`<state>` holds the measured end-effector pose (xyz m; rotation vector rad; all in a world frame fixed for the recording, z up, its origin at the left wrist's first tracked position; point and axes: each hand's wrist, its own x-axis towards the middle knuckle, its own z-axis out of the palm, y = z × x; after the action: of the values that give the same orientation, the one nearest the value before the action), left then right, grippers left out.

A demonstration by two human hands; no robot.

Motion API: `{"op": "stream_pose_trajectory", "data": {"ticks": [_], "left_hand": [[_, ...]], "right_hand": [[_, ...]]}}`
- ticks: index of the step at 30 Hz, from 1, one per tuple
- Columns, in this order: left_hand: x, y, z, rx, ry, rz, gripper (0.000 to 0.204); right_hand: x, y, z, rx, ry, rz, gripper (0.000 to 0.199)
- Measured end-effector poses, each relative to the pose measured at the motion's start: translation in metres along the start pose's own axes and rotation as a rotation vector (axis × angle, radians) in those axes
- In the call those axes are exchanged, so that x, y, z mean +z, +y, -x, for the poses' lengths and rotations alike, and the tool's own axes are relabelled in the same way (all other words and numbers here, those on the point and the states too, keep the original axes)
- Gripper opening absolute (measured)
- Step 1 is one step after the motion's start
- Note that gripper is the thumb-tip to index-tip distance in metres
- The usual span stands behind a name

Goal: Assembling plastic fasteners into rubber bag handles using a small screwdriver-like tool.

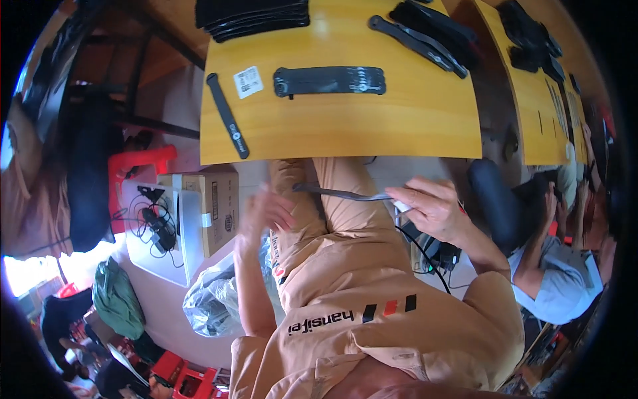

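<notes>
My right hand (428, 207) pinches one end of a narrow black strap (342, 194) between thumb and fingers, with a small white piece showing at the grip. The strap stretches leftward over my lap, its free end near my left hand (267, 211). That hand is blurred by motion; its fingers look spread, and no object shows in them. On the yellow table (345, 133) in front lies a flat bundle of black straps (330, 81). A single black strap (227, 116) rests at the left edge beside a white printed label (248, 82).
Black folded pieces (252, 18) are stacked at the far left of the table; more straps (425, 43) lie far right. Below left stand a cardboard box (220, 213), a white bin (169, 229) with cables and a clear plastic bag (216, 299). Another person (558, 272) sits at right.
</notes>
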<state>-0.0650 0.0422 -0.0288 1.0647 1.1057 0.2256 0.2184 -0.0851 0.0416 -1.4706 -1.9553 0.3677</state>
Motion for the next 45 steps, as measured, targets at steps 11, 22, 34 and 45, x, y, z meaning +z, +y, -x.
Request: {"op": "stream_pose_trajectory", "data": {"ticks": [11, 22, 34, 45], "left_hand": [[0.113, 0.011, 0.005, 0.178, -0.047, 0.786, 0.033], [0.111, 0.010, -0.007, 0.293, -0.005, 0.665, 0.028], [0.027, 0.069, -0.054, 0.376, 0.168, 0.411, 0.017], [0.009, 0.088, -0.120, 0.422, 0.270, 0.229, 0.013]], "right_hand": [[0.025, -0.008, -0.003, 0.321, -0.109, -0.448, 0.041], [0.047, 0.006, 0.000, 0.942, 0.170, -0.991, 0.008], [0.018, 0.061, -0.029, 0.922, 0.348, -0.773, 0.009], [0.021, 0.111, -0.071, 0.992, 0.348, -0.761, 0.008]]}}
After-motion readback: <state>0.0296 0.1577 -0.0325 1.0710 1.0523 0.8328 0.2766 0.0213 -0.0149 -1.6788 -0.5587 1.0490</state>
